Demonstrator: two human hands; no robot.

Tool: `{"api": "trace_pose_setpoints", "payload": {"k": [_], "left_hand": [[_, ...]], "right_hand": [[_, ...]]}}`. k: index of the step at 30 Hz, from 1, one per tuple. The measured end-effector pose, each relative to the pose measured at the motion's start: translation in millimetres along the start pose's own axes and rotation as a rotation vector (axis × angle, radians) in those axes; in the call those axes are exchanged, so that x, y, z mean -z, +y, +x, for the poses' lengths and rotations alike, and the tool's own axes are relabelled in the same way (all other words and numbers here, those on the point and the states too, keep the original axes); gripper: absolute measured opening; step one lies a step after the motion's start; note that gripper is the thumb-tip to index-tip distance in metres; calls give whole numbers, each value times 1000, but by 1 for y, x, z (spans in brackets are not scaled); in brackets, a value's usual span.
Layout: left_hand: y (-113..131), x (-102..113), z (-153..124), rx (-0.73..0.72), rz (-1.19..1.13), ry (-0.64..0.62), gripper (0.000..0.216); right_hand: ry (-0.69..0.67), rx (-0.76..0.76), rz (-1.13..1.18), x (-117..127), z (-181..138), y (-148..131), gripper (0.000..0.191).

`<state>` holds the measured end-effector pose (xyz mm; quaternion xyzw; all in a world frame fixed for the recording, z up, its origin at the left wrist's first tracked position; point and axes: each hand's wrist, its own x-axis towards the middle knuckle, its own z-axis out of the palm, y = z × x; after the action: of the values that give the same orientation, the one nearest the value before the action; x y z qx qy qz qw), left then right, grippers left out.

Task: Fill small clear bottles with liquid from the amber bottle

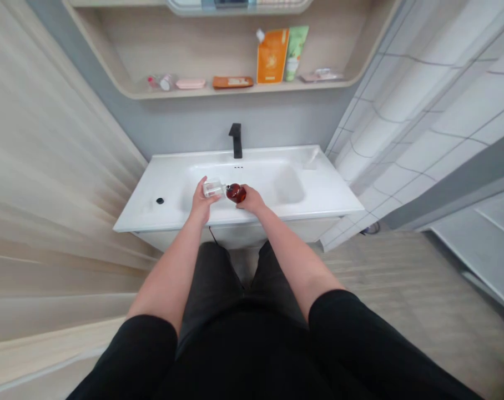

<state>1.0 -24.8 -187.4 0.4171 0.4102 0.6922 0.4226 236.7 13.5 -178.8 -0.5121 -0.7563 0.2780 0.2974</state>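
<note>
Over the front of the white sink (277, 209), my left hand (201, 201) is closed around a clear bottle (212, 189), which is tilted on its side with its neck toward the right. My right hand (251, 199) grips a dark amber bottle (236, 193), also tipped. The mouths of the two bottles meet or nearly meet; at this size I cannot tell whether they touch. A small black cap (160, 200) lies on the counter to the left of my left hand.
Behind the basin stands a black faucet (236, 140). A clear, pump-like item (311, 159) is at the back right of the counter. On the shelf above are an orange pouch (272, 56), a green tube (296, 53) and a pink case (190, 84). A curtain (48, 166) hangs at left.
</note>
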Motion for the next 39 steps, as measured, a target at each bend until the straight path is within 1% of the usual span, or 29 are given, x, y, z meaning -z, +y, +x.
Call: {"api": "trace_pose_setpoints", "payload": {"k": [9,14,26,34,39], "left_hand": [[6,-3,-3,14,-2,8,113],[7,-5,-5,6,1,28,110],[15,-9,-9,10,-6,25,113],[16,-10,-10,-9,6,20,109],[15,-10,-10,-8,21,26,111]], "right_hand": [[-6,9,-6,0,0,-1,72],[-12,6,-8,1,0,-1,72],[-23,6,-11,2,-1,-3,74],[-15,8,-20,3,-2,-3,70],[-10,13,-28,2,-2,-3,70]]}}
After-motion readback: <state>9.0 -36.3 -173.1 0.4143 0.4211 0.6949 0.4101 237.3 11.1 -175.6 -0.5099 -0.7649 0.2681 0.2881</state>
